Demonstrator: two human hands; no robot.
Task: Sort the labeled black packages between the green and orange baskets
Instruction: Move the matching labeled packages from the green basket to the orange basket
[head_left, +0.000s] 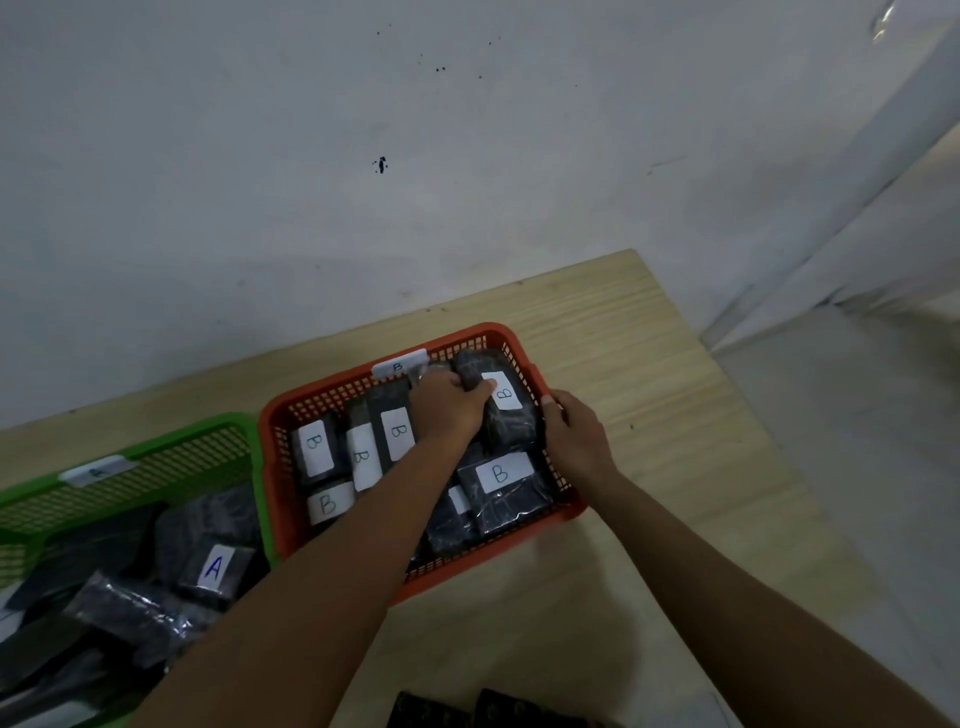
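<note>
The orange basket sits mid-table, tagged B on its far rim, holding several black packages with white B labels. My left hand reaches into it and grips a black B-labeled package at the far right corner. My right hand holds the basket's right rim, fingers curled over the edge. The green basket stands to the left, touching the orange one, with several black packages inside, one showing an A label.
The wooden table butts against a white wall; its right edge drops to a pale floor. Bare tabletop lies right of and in front of the orange basket. Two dark objects lie at the near edge.
</note>
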